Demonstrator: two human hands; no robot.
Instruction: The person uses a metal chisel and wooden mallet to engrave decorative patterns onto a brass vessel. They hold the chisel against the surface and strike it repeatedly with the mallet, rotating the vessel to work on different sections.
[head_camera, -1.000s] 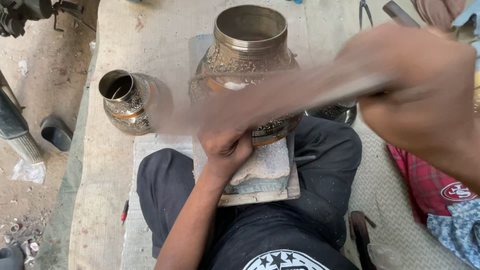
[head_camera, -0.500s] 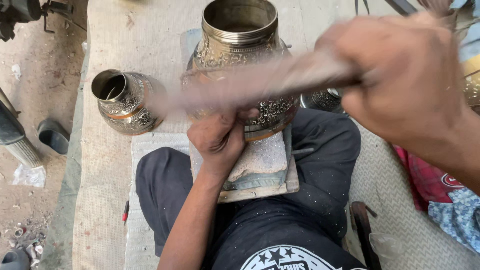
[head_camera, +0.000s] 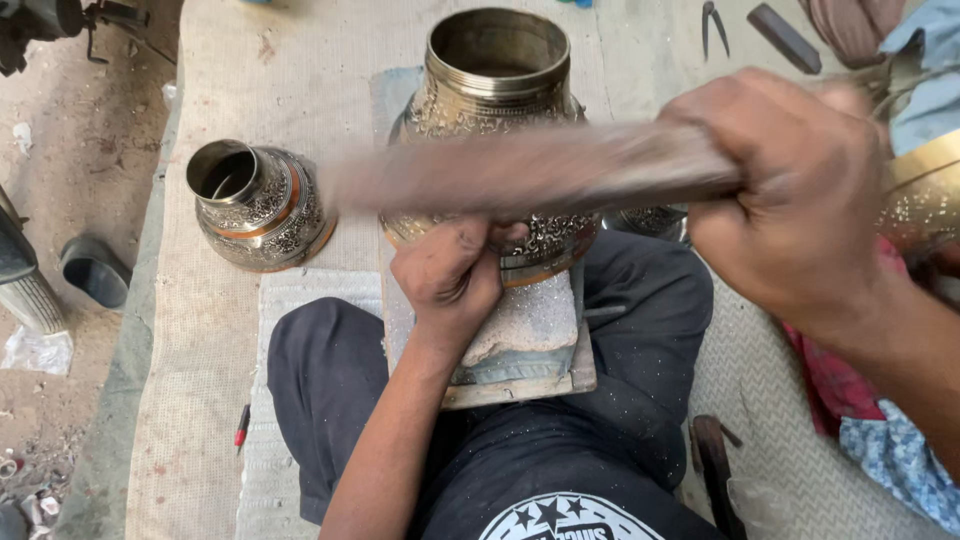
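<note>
Engraved brass vessel (head_camera: 497, 110): stands upright with its open mouth toward the camera, on a padded block (head_camera: 530, 325) that rests on the person's lap; it lies straight ahead of both hands, its base just above the left fist.
Left hand (head_camera: 450, 275): curled shut, knuckles up, pressed against the lower belly of the vessel near its copper-coloured band; the fingers seem to pinch a small tool against the metal, but the tool itself is hidden, so I cannot tell its kind.
Right hand (head_camera: 795, 200): fist wrapped tight around the handle end of a long wooden striker (head_camera: 520, 170), raised close to the camera and to the right of the vessel.
Striker axis: runs nearly level from right to left, crossing in front of the vessel's shoulder; its far end is smeared by motion blur, so its exact tip cannot be placed.
Key relation: the striker hangs above the left fist, and the left fist sits between it and the vessel wall; the left hand is the nearer one, touching the vessel, while the right is well apart from it.
Second vessel (head_camera: 258, 205): smaller, engraved likewise, upright on the mat to the left, apart from both hands.
Further out: pliers (head_camera: 715, 22) on the mat at the top right; a red pen (head_camera: 241, 425) lies beside the left thigh.
</note>
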